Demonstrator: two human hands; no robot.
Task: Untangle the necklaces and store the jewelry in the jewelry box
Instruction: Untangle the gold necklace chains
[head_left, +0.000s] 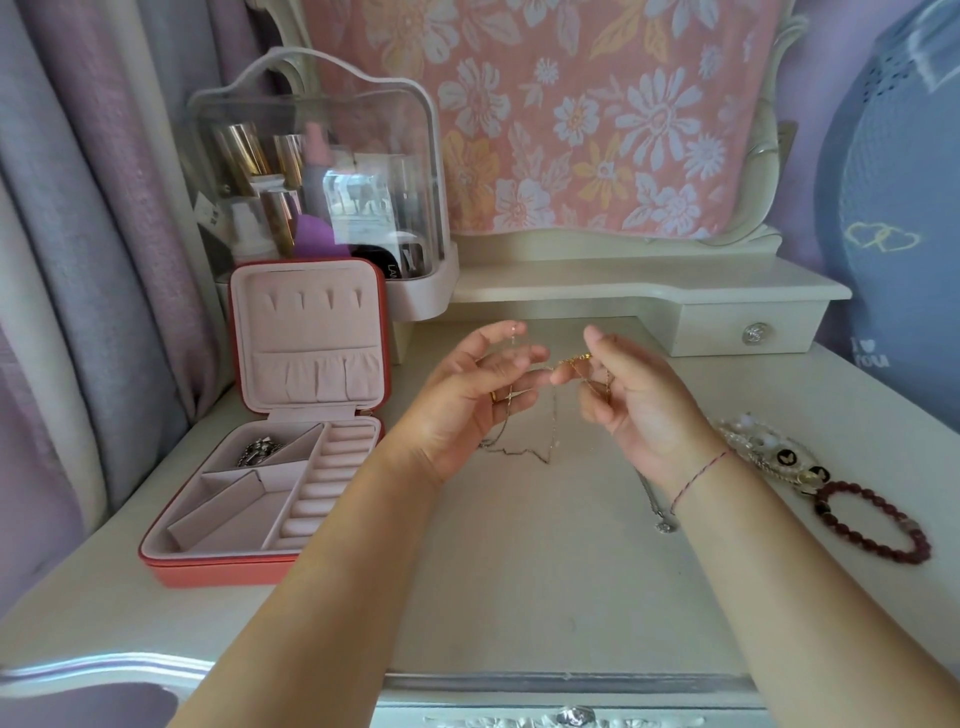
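My left hand (470, 392) and my right hand (631, 400) are raised above the dressing table, each pinching thin tangled chains. A gold chain (574, 361) stretches between the fingertips. A silver chain (524, 449) hangs down from them and trails onto the tabletop. The red jewelry box (208, 564) lies open at the left with its pink lid upright; a silver piece (258, 449) sits in its back compartment. Another silver necklace (660, 512) lies partly hidden beneath my right wrist.
A dark red bead bracelet (875, 522) and a pale bead-and-charm bracelet (769, 452) lie at the right. A clear cosmetics case (317, 176) stands behind the box. A raised shelf with a small drawer (748, 330) runs along the back.
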